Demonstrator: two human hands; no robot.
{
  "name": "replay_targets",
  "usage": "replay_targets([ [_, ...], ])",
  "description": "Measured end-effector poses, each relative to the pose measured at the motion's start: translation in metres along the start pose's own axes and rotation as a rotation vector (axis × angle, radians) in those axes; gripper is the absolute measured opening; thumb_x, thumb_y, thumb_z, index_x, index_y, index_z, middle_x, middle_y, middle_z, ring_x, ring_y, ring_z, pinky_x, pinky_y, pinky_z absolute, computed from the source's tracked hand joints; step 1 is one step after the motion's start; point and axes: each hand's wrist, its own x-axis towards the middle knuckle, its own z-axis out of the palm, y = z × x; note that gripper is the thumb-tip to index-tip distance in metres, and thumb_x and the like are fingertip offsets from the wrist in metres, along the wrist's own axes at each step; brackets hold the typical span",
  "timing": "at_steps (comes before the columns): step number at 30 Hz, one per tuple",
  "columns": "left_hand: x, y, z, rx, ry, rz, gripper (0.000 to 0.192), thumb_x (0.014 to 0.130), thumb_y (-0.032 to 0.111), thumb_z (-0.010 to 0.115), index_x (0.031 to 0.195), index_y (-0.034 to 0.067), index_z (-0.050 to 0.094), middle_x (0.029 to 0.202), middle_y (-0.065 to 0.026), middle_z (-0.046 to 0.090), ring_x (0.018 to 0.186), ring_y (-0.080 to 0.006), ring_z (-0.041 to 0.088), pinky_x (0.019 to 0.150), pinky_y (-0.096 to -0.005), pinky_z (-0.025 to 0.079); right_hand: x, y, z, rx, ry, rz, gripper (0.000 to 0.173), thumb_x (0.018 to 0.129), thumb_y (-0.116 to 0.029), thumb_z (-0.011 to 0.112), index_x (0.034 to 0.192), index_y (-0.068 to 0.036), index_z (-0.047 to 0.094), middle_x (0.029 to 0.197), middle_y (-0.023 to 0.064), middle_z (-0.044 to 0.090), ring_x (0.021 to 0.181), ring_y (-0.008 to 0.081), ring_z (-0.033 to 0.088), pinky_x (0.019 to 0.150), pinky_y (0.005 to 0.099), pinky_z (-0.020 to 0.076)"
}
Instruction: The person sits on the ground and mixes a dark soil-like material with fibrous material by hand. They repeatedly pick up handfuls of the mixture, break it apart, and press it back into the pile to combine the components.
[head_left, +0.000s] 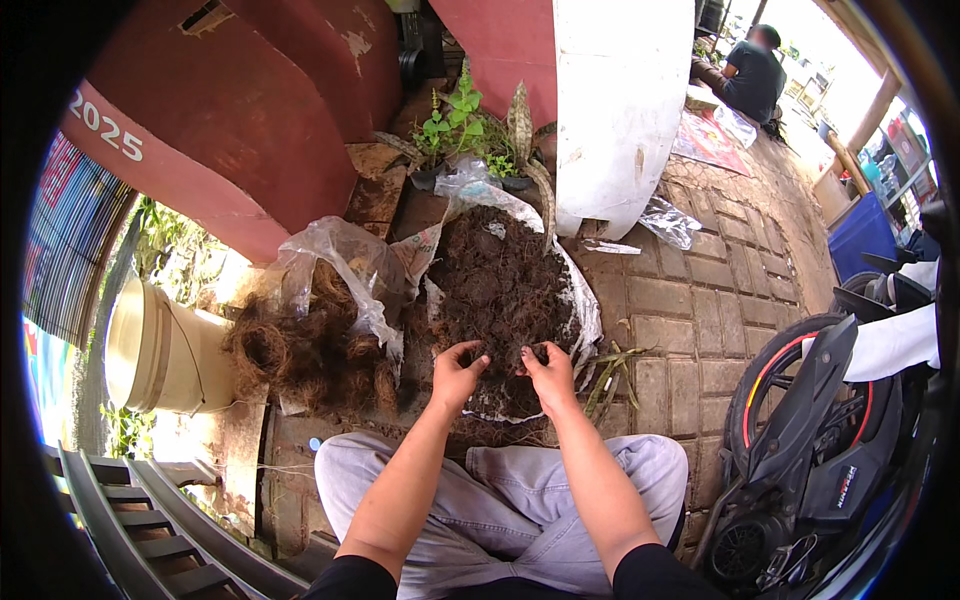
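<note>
Dark, root-laced soil (502, 277) is heaped on an opened white woven sack (589, 300) spread on the ground in front of me. At the near side of the heap, my left hand (456, 375) has its fingers curled and its thumb apart. My right hand (551, 377) faces it a short gap away, thumb close to the bent fingers, with dark dirt on the tips. Soil and thin fibres lie between the two hands; whether either hand grips some cannot be made out against the dark heap.
Brown coir fibre (307, 352) lies left of the sack beside a clear plastic bag (337, 247) and a cream bucket (172, 349). Potted plants (457, 127) stand behind. A motorcycle (810, 420) is at right on brick paving (675, 322). A person (754, 75) sits farther off.
</note>
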Motion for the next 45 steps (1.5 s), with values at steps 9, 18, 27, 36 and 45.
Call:
replay_targets([
  [9, 0.004, -0.014, 0.009, -0.092, -0.015, 0.063, 0.029, 0.089, 0.010, 0.069, 0.115, 0.005, 0.058, 0.110, -0.0058, 0.061, 0.101, -0.0112, 0.053, 0.085, -0.0282, 0.044, -0.008, 0.002, 0.018, 0.212, 0.004, -0.062, 0.009, 0.090, -0.002, 0.066, 0.093, -0.001, 0.059, 0.087, 0.0048, 0.062, 0.076, 0.0117, 0.062, 0.067, 0.0277, 0.0545],
  [18, 0.000, -0.012, 0.008, 0.096, -0.031, 0.081, 0.033, 0.088, 0.018, 0.072, 0.114, 0.001, 0.059, 0.086, -0.0066, 0.064, 0.074, -0.0116, 0.055, 0.066, -0.0302, 0.046, -0.006, 0.010, 0.014, 0.036, 0.002, -0.001, 0.012, 0.090, -0.001, 0.065, 0.100, 0.000, 0.060, 0.089, 0.0053, 0.063, 0.071, 0.0126, 0.061, 0.064, 0.0280, 0.0535],
  [27, -0.001, -0.011, 0.008, 0.234, 0.124, 0.097, 0.032, 0.088, 0.022, 0.070, 0.110, 0.000, 0.060, 0.087, -0.0134, 0.067, 0.079, -0.0183, 0.061, 0.073, -0.0330, 0.049, -0.006, 0.009, 0.015, 0.161, 0.013, -0.018, 0.019, 0.088, 0.005, 0.063, 0.106, 0.002, 0.060, 0.098, 0.0074, 0.063, 0.083, 0.0139, 0.063, 0.068, 0.0276, 0.0566],
  [36, 0.000, -0.010, 0.006, 0.172, 0.055, 0.159, 0.039, 0.088, 0.017, 0.068, 0.123, 0.001, 0.061, 0.103, -0.0163, 0.069, 0.099, -0.0192, 0.064, 0.084, -0.0310, 0.049, -0.008, -0.003, 0.014, 0.513, -0.173, 0.020, 0.038, 0.091, 0.010, 0.045, 0.128, 0.002, 0.049, 0.117, 0.0135, 0.062, 0.110, 0.0218, 0.061, 0.099, 0.0382, 0.0500],
  [45, -0.003, -0.003, 0.006, 0.219, 0.057, 0.151, 0.033, 0.088, 0.016, 0.065, 0.118, 0.002, 0.064, 0.094, -0.0145, 0.069, 0.084, -0.0152, 0.064, 0.076, -0.0296, 0.050, -0.007, -0.002, 0.011, 0.325, -0.123, 0.077, 0.026, 0.093, 0.002, 0.051, 0.119, 0.001, 0.056, 0.107, 0.0107, 0.065, 0.093, 0.0189, 0.064, 0.081, 0.0347, 0.0539],
])
